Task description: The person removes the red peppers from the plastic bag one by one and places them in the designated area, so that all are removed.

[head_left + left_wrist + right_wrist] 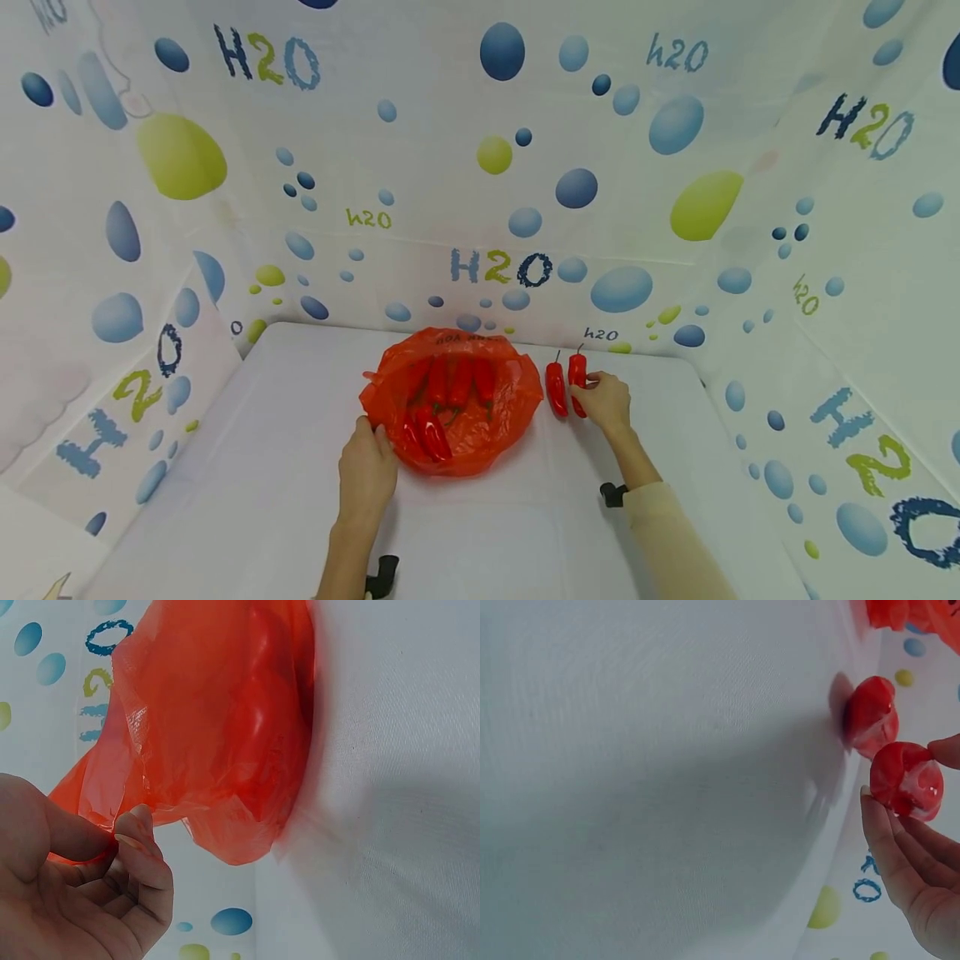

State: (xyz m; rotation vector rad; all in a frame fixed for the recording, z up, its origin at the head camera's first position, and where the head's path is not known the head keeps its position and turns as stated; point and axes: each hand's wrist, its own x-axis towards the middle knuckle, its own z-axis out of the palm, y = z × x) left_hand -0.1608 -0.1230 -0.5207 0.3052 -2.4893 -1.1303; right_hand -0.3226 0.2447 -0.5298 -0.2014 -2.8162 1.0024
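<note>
A red plastic bag (487, 454) lies open on the table with several red peppers (433, 433) inside it. My left hand (366, 471) pinches the bag's near left rim between thumb and fingers, as the left wrist view also shows the bag (195, 712) above that hand (97, 892). To the right of the bag, my right hand (606, 402) holds a red pepper (577, 367) between thumb and fingertips, its stem pointing away. Just left of it a second red pepper (556, 390) lies on the table. In the right wrist view the held pepper (906, 780) appears end-on.
The white table (495, 542) ends at a back wall (420, 283) covered in a sheet with blue and green spots and H2O lettering. Similar sheets hang at both sides. Black straps (612, 494) are on both wrists.
</note>
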